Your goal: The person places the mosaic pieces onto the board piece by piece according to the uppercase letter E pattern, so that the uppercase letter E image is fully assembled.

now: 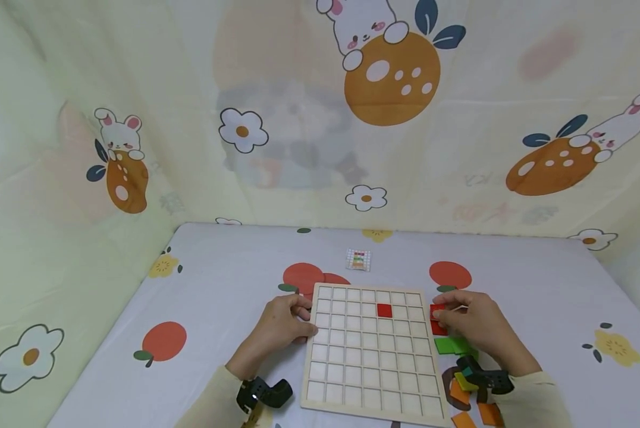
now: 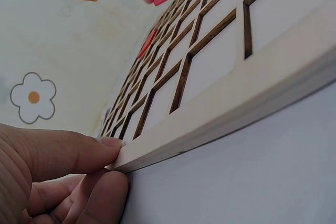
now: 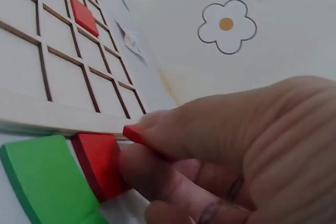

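A wooden grid board [image 1: 370, 351] lies in front of me, with one red square tile [image 1: 384, 310] set in a cell of its second row from the far side. My left hand [image 1: 281, 324] pinches the board's left edge, thumb on the rim and curled fingers against the side. Beyond the opposite edge, my right hand [image 1: 475, 321] pinches a red tile [image 3: 133, 134] between thumb and fingers, seen close up in the right wrist view. Under those fingers another red tile [image 3: 102, 163] lies beside the board, next to green tiles [image 3: 50, 179].
Nearer me along the board's right side are a yellow tile [image 1: 466, 381] and several orange tiles [image 1: 490, 414], partly covered by the right wrist's camera [image 1: 486, 375]. A small card [image 1: 358, 260] with a coloured grid pattern lies behind the board. Printed cloth covers the table [image 1: 218, 309].
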The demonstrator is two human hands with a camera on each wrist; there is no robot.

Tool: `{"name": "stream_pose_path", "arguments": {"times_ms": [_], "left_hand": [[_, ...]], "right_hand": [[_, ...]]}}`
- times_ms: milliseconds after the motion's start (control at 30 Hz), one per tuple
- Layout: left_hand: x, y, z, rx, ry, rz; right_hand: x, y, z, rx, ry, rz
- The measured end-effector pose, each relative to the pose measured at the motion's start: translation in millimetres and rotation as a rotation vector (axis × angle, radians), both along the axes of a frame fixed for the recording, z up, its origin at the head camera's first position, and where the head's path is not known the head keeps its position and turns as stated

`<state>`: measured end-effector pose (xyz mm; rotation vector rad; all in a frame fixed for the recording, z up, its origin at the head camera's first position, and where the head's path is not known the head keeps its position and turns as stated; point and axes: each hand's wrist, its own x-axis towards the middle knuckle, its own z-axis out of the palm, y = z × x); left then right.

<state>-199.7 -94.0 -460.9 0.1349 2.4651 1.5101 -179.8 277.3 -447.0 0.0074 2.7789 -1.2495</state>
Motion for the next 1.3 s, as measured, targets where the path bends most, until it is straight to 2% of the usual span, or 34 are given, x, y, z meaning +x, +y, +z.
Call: {"name": "stream_pose_path", "arguments": {"times_ms": [500,733,967,1133,1300], "left_hand": [[-1.1,-0.9,-0.2,0.007,-0.016,0.004],[-1.0,-0.6,0.0,0.006,-0.024,0.006],[-0.9,0.1,1.2,0.017,-0.016,-0.001],[-0.8,1.0,1.2,0.017,-0.017,0.002],[-0.9,-0.3,1.7,0.019,-0.018,0.011]], "right_hand": [[-2.7,-3.9,-0.2,0.253,0.055,0.074],[-3.6,-3.1,2.8,0.269,0.004,0.067],[-2.4,-3.7,8.6,0.286,-0.009,0.048],[-3.3,-14.2,10.9,0.260,0.027,0.058],[-7.0,-29.2,11.2,0.215,0.078,0.105]]}}
